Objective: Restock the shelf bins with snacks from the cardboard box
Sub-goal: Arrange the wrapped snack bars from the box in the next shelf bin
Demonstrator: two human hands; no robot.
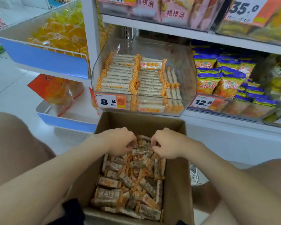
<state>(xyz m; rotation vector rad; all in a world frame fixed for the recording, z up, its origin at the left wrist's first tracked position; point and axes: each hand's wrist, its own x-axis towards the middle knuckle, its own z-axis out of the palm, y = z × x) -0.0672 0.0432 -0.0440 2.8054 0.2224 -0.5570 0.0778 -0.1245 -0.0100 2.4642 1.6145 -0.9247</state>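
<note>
Two hands, left hand [120,142], right hand [166,144], fingers [129,143] pinching one snack bar [140,151] lying left-to-right in cardboard box [177,184], price tag [106,101] reads 8.8

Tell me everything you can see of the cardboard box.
The cardboard box is plain brown card, open-topped and upright, standing in front of the shelf just below the clear bin. Loose snack bars in orange-and-white wrappers lie jumbled inside, well below its rim. The left hand and right hand reach into its far end, fingers curled on bars there; both forearms pass over its side walls.
</note>
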